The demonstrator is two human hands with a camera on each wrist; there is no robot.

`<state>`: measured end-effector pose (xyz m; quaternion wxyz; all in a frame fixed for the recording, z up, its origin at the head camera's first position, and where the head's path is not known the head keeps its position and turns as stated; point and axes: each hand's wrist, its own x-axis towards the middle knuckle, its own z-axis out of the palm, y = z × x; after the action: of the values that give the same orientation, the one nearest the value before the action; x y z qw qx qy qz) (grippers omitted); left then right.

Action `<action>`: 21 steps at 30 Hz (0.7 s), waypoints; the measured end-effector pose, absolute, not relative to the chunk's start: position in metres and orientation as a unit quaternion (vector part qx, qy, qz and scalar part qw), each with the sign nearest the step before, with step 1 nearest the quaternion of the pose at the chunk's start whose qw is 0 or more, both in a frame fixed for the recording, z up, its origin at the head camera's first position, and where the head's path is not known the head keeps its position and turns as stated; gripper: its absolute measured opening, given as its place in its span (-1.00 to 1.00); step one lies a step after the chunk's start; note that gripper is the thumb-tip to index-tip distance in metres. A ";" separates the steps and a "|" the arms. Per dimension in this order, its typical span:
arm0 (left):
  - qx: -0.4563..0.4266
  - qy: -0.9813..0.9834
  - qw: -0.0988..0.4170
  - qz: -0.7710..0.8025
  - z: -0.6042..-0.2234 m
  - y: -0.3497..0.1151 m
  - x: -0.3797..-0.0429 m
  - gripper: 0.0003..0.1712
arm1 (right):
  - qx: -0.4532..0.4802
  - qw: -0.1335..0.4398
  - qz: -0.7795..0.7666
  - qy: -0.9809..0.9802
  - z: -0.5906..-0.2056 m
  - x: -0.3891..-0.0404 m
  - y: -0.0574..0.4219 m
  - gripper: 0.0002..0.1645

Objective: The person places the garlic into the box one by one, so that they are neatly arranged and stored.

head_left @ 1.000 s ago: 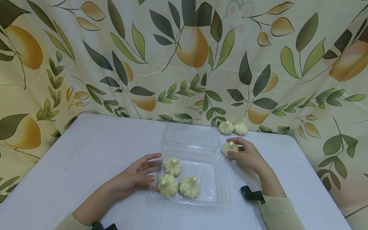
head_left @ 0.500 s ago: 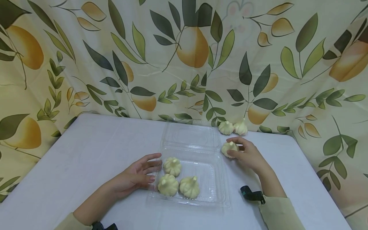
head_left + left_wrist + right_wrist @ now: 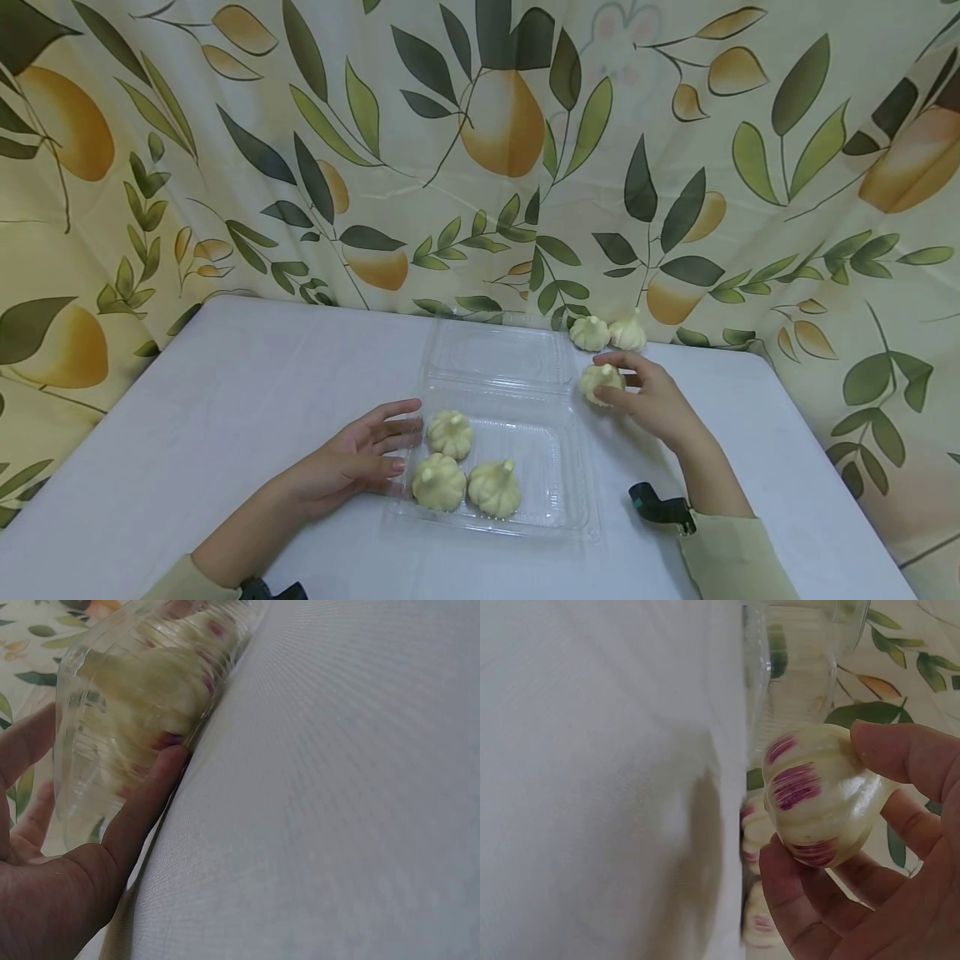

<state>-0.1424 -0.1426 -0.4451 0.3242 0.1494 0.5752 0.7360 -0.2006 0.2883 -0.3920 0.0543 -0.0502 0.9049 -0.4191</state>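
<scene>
My right hand pinches a garlic bulb between thumb and fingers, just right of a clear plastic container. In the right wrist view this garlic bulb shows purple streaks and hangs apart from the white tabletop. My left hand rests its extended fingers against the left side of the clear container. Inside, three garlic bulbs sit toward the left: one behind, one in front and one to its right. The left wrist view has my left hand touching the container wall.
The container's lid lies folded back behind it. At the table's back edge two more bulbs stand side by side, a garlic bulb and a paler garlic bulb. A patterned curtain hangs behind the white table.
The right hand has lifted the garlic bulb slightly and shifted it a little to the right. The left hand and the container have stayed where they were.
</scene>
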 end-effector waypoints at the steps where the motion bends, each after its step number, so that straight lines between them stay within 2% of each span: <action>1: 0.151 0.575 0.323 0.736 -0.445 -0.143 -0.142 -0.08 | -0.051 0.052 -0.420 0.905 -0.391 -0.201 0.288 -0.42; 21: 0.153 0.574 0.322 0.737 -0.443 -0.143 -0.141 -0.10 | -0.068 0.022 -0.420 0.905 -0.376 -0.194 0.284 -0.45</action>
<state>-0.1412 -0.1427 -0.4427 0.3223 0.1529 0.5741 0.7370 -0.1940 0.2841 -0.3759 0.0216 -0.0684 0.9046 -0.4202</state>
